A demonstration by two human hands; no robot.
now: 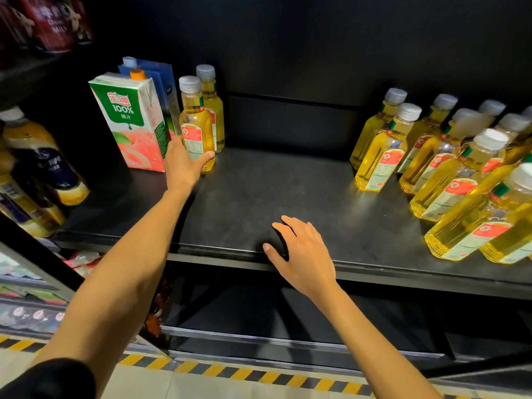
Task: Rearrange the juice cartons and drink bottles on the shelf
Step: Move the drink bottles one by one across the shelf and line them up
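Note:
On the black shelf (259, 180) a green and pink peach juice carton (132, 122) stands at the left, a blue carton (161, 79) behind it. Two yellow drink bottles stand beside them. My left hand (182, 164) holds the front bottle (195, 122) near its base, thumb curled round the right side. The second bottle (211, 105) stands just behind. My right hand (299, 251) hovers over the shelf's front edge with fingers spread and relaxed, holding nothing. Several more yellow bottles (449, 168) crowd the right end of the shelf.
Orange-yellow bottles with dark labels (37, 168) fill the neighbouring shelf at the left. A lower black shelf (288, 318) lies beneath. Yellow and black hazard tape (218, 370) runs along the floor. Red packages (54, 21) sit on the upper left shelf.

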